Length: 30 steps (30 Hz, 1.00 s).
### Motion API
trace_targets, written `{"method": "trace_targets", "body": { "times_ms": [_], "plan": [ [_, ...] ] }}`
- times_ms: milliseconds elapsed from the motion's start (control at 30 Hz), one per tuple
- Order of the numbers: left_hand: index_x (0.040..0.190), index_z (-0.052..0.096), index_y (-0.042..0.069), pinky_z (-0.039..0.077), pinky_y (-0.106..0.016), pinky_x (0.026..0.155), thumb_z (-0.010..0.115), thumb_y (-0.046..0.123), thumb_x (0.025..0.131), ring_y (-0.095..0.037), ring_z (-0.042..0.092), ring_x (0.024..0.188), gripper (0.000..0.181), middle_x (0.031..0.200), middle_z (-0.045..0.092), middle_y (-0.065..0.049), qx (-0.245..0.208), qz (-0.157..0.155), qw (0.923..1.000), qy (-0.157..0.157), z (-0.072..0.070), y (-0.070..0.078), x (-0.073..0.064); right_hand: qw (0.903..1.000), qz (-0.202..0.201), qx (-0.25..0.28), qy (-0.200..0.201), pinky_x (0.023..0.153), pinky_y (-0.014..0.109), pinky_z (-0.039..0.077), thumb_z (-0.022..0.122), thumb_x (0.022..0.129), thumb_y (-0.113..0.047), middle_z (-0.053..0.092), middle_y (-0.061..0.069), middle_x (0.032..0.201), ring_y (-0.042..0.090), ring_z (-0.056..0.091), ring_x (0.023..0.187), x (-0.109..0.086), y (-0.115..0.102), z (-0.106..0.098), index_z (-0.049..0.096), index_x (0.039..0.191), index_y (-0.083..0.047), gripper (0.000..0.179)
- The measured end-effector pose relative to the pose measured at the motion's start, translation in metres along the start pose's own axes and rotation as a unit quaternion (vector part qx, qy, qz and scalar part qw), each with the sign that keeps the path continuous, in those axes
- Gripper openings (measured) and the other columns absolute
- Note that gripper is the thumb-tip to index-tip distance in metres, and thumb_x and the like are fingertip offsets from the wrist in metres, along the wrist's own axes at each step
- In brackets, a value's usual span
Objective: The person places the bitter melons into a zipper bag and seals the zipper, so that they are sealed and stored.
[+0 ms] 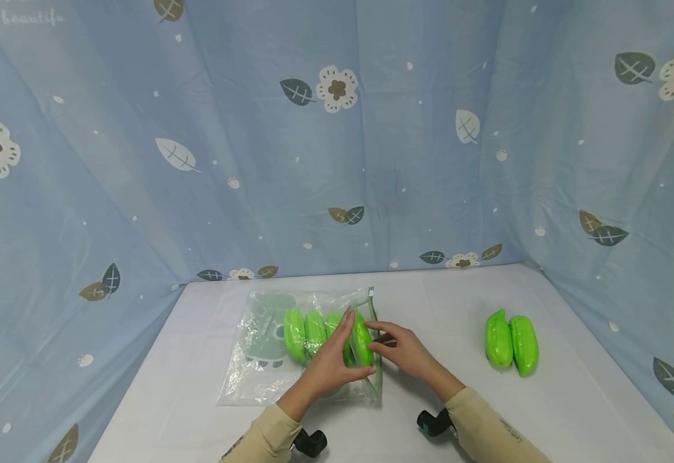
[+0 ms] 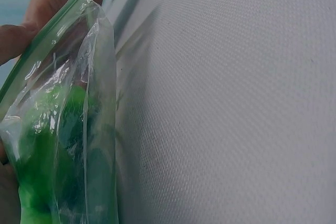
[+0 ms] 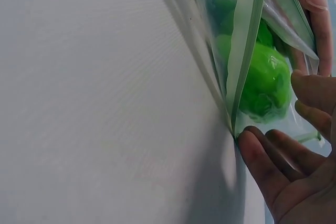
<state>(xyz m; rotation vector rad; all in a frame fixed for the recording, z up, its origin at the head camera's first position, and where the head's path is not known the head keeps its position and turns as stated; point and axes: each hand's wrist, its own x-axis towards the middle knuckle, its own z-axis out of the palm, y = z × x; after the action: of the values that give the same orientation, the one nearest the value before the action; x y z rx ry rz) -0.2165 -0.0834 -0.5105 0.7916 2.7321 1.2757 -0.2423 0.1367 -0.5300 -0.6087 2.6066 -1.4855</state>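
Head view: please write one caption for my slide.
Left hand and right hand at a clear bag holding green pieces; two more lie on the white table.

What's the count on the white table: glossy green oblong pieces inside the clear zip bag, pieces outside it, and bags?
Clear plastic zip bag with a green-edged opening: 1
Glossy green oblong pieces inside: 4 visible, one partly hidden by the left hand
Glossy green oblong pieces outside: 2
Total: 7
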Motion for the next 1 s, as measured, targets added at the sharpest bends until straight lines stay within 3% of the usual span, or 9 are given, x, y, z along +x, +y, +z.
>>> {"method": "trace_targets", "body": {
  "times_ms": [200,733,1000],
  "plan": [
    [0.165,0.013,0.012,0.037,-0.06,0.113,0.084,0.042,0.084,-0.035,0.027,0.15,0.111,0.171,0.008,-0.005,-0.001,-0.005,1.0,-0.001,0.0,0.0,0.0,0.9999,0.006,-0.009,0.008,0.093,0.044,0.057,0.07,0.098,-0.031,0.062,0.005,0.139,0.022,0.068,0.11,-0.006,0.003,-0.005,0.06,0.143,-0.023,0.047],
    [0.166,0.01,0.02,0.036,-0.058,0.114,0.083,0.046,0.083,-0.034,0.027,0.15,0.114,0.172,0.006,0.001,0.008,-0.014,0.9999,0.0,0.001,0.0,0.0,0.9993,0.004,-0.024,0.027,0.091,0.038,0.058,0.069,0.099,-0.029,0.062,0.006,0.14,0.023,0.069,0.11,-0.026,0.013,-0.025,0.062,0.141,-0.019,0.045],
    [0.165,0.013,0.011,0.037,-0.06,0.112,0.084,0.044,0.082,-0.037,0.029,0.149,0.114,0.171,0.008,-0.007,0.008,-0.008,0.9999,0.003,0.001,0.0,0.001,0.9985,0.016,-0.035,0.04,0.091,0.04,0.058,0.071,0.098,-0.027,0.063,0.008,0.138,0.025,0.068,0.11,-0.036,0.017,-0.038,0.062,0.141,-0.017,0.045]
  ]
}}
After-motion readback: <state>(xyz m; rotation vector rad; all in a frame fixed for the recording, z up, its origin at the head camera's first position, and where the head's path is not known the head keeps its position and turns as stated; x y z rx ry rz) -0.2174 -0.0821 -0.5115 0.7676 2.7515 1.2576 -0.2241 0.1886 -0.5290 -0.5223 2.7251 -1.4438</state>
